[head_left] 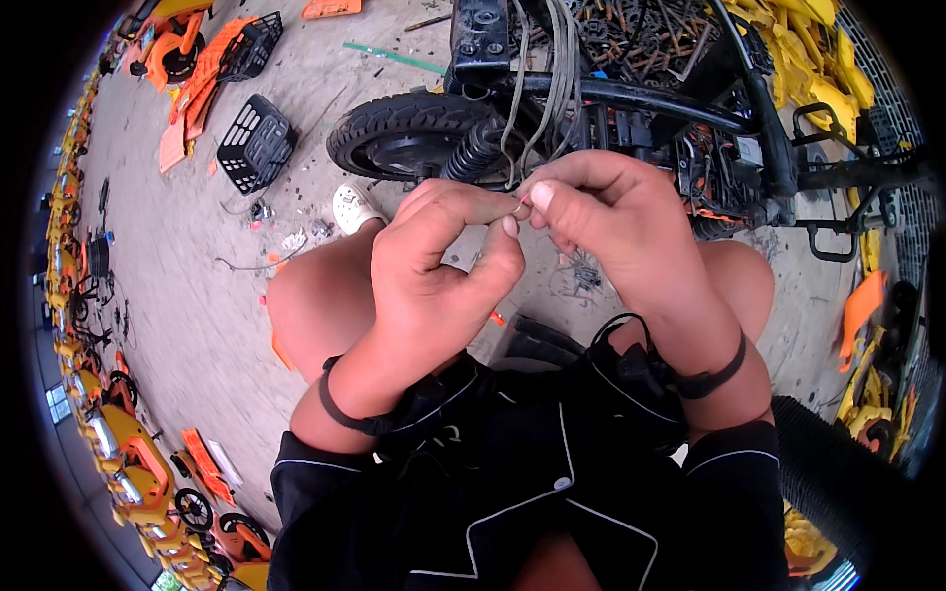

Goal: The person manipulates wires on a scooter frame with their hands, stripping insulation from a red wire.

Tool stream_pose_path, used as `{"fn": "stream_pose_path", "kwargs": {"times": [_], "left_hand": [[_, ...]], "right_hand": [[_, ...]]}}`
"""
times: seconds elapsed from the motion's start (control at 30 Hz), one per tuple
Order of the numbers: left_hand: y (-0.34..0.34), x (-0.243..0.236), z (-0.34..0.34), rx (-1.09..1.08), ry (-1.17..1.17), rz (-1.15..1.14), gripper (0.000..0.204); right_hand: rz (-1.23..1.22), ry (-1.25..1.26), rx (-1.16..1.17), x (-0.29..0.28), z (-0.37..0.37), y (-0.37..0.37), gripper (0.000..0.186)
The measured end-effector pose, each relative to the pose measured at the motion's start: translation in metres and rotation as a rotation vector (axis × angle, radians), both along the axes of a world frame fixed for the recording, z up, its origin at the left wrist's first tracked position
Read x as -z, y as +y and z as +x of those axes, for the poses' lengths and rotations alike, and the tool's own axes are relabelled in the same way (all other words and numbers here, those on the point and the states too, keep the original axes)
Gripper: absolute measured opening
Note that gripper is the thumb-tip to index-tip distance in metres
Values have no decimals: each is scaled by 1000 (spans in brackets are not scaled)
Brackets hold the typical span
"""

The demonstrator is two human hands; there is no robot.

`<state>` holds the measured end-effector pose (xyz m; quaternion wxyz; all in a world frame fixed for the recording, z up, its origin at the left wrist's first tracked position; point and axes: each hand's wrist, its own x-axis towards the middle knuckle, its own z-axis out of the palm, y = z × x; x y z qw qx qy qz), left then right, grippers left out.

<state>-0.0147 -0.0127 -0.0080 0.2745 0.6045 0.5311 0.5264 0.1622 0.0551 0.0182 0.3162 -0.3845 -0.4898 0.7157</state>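
Observation:
Above my lap, my left hand (434,261) and my right hand (616,217) meet fingertip to fingertip. Between them runs a short, thin wire (519,205), reddish at the right and paler at the left. Thumb and index finger of each hand pinch it; most of its length is hidden by the fingers. Just beyond my hands lies a partly stripped electric scooter, its black rear wheel (399,133) on the left and a coil spring shock absorber (473,150) beside it. Grey cables (564,69) hang over the black frame tube (650,100), ending close behind my fingertips.
Black plastic baskets (256,145) and orange panels (194,98) lie on the concrete floor at the far left. Rusty metal parts (641,39) are heaped behind the frame. Yellow panels (803,69) pile up at the right. Yellow scooters (128,433) line the left side.

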Motion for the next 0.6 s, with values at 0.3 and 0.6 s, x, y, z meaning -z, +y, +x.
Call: {"fn": "stream_pose_path", "kwargs": {"times": [0.3, 0.6], "left_hand": [[-4, -6, 0, 85, -327, -312, 20], [-3, -10, 0, 58, -397, -328, 16]], "right_hand": [[1108, -374, 181, 8, -8, -7, 12], [1177, -370, 169, 11, -11, -7, 13]]}}
